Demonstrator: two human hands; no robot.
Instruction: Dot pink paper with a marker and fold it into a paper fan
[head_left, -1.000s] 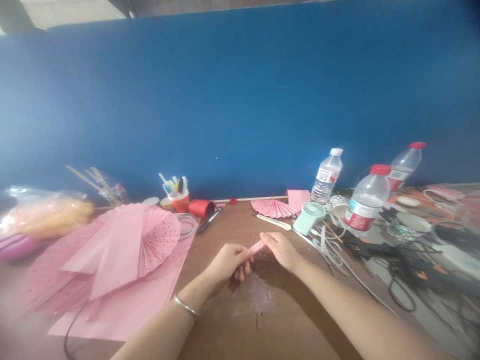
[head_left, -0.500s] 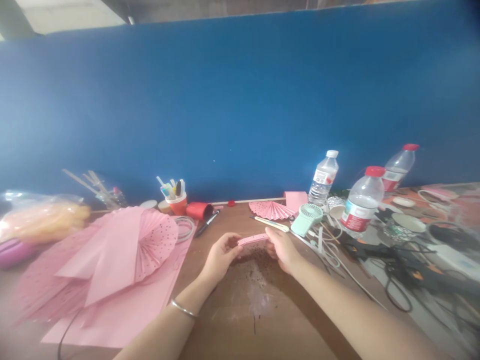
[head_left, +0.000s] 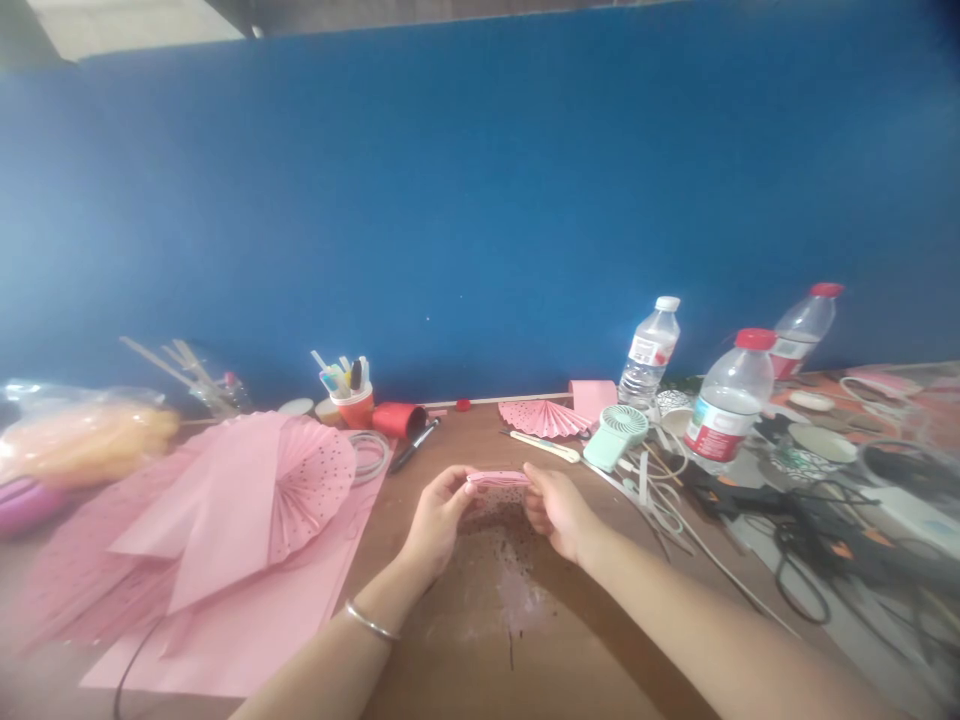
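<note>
One folded pink strip [head_left: 499, 480] | ends held: left fingers [head_left: 461, 494], right fingers [head_left: 536, 478]

Reaching forward with left forearm [head_left: 360, 625] and right forearm [head_left: 675, 605] slanting inward. Pinching between thumb and fingers with left hand [head_left: 437, 520] and right hand [head_left: 562, 512], near each other but apart.

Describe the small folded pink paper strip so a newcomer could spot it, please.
Below the blue wall is a brown tabletop. Over its middle, the left hand and right hand hold a narrow folded pink paper strip. Unlike the small, spread pink paper fan behind it and the large pink paper fan at left, it is folded narrow and held.
</note>
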